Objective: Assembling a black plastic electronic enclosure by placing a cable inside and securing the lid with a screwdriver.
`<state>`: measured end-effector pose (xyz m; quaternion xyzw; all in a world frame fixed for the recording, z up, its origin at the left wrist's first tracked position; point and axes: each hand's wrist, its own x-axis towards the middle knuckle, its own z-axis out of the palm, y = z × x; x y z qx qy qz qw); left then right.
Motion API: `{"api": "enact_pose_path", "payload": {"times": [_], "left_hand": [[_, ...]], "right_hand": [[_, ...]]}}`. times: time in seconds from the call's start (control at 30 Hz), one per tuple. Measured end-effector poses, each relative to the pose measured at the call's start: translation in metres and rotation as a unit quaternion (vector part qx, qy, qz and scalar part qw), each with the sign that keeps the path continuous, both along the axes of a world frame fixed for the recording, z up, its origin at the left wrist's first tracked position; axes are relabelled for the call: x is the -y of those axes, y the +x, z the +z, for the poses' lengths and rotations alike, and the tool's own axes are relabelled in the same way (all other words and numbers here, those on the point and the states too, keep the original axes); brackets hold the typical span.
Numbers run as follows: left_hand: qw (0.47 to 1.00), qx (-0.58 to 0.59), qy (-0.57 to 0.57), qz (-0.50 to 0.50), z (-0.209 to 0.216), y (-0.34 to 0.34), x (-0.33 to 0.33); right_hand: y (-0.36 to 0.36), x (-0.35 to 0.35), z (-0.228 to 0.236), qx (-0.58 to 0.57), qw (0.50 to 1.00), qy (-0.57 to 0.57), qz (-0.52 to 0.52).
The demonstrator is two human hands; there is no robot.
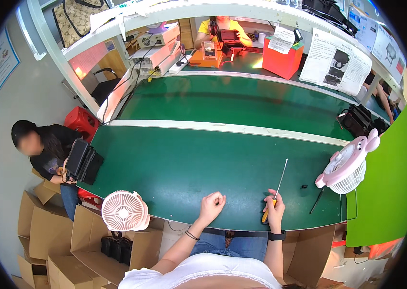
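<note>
My right hand (274,208) is closed around the yellow-and-black handle of a long screwdriver (281,182), its thin shaft pointing away from me above the green table (179,164). To its left, my left hand (212,207) rests near the table's front edge, fingers curled into a loose fist; whatever may be inside is hidden. A pink-and-white fan with rabbit ears (348,166) stands at the table's right end. Between it and my right hand lie a small black piece (304,186) and a thin black rod (317,201). A round pink fan (124,211) sits at the front left corner.
Open cardboard boxes (88,231) stand below on the left, one with black items inside. A co-worker (44,149) at the left end holds a black device (83,161). Beyond a white rail (222,127), black gear (360,120) lies at right. Another person in yellow works at the back.
</note>
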<state>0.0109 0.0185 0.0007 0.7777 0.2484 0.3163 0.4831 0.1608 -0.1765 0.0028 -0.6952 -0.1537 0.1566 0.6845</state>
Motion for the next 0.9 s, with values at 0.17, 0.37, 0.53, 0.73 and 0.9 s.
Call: {"api": "enact_pose_path", "payload": {"times": [0.17,0.37,0.53,0.73,0.9], "left_hand": [[1.0,-0.016,0.018,-0.006,-0.002,0.001,-0.001],[0.998,-0.027,0.059,-0.028,0.007,0.002,0.0],[0.995,-0.016,0.094,-0.03,0.004,-0.001,-0.001],[0.995,-0.02,0.092,-0.036,0.004,0.0,0.001],[0.996,-0.027,0.084,-0.033,0.008,-0.002,0.001]], "right_hand": [[0.002,0.001,-0.002,0.002,1.0,0.002,0.0],[0.0,0.003,-0.005,-0.003,0.999,0.048,-0.016],[0.0,0.0,-0.004,0.099,0.985,0.081,-0.112],[0.003,-0.002,0.002,0.04,0.991,0.028,-0.126],[0.001,-0.005,0.003,0.057,0.992,-0.055,-0.097]]}}
